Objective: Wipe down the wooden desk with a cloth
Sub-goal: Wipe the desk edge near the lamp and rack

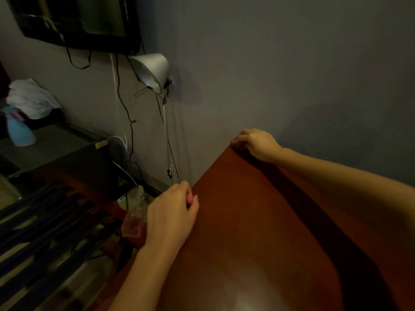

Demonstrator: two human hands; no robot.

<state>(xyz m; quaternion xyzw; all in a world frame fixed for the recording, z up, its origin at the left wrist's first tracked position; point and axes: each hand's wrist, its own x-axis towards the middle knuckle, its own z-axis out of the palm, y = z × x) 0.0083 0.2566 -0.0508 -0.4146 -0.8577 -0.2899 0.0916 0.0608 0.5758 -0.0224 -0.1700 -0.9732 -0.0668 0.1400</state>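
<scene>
The reddish-brown wooden desk (247, 232) fills the lower right and its top is bare and glossy. My left hand (173, 216) sits on the desk's left edge with the fingers curled over it. Farther back, my right hand (256, 142) grips the far corner beside the grey wall. Neither hand holds a cloth. A crumpled white cloth (31, 99) lies far off at the left on a dark cabinet (56, 142).
A silver lamp (152, 70) on a thin arm hangs by the wall left of the desk, with cables trailing down. A dark screen (78, 21) is mounted above. A blue spray bottle (19, 131) stands at the far left. A clear plastic box (133, 223) sits below my left hand.
</scene>
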